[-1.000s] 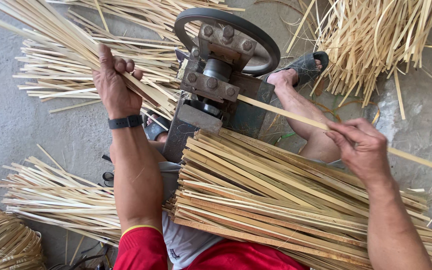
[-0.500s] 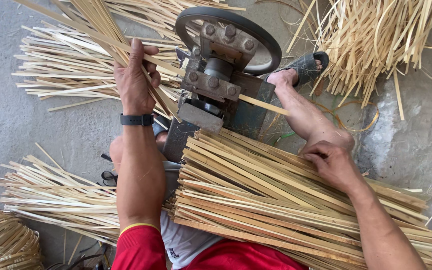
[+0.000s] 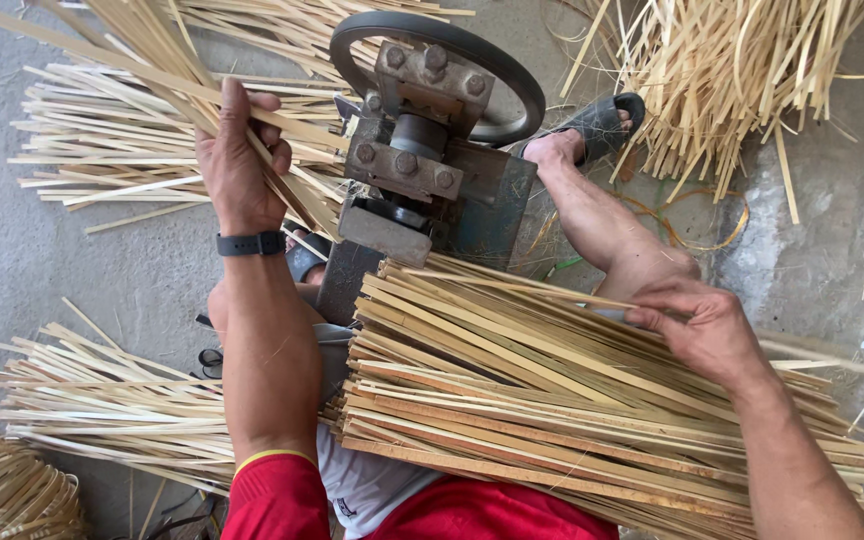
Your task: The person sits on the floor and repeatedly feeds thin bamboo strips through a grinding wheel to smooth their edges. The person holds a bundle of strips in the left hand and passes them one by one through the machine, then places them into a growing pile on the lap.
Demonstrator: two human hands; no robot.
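Gripping a thin split bamboo strip [image 3: 142, 70] at upper left of the frame, your left hand [image 3: 237, 165] is closed around it beside the hand-wheel splitting machine [image 3: 422, 150]. Your right hand [image 3: 702, 325] pinches one bamboo slat [image 3: 512, 285] atop the bamboo slat bundle [image 3: 552, 420] across your lap, lower centre.

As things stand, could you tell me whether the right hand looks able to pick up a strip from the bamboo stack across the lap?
Probably yes. The right hand already rests on top of the bamboo stack, its fingers pinching a thin strip; nothing lies over the stack there.
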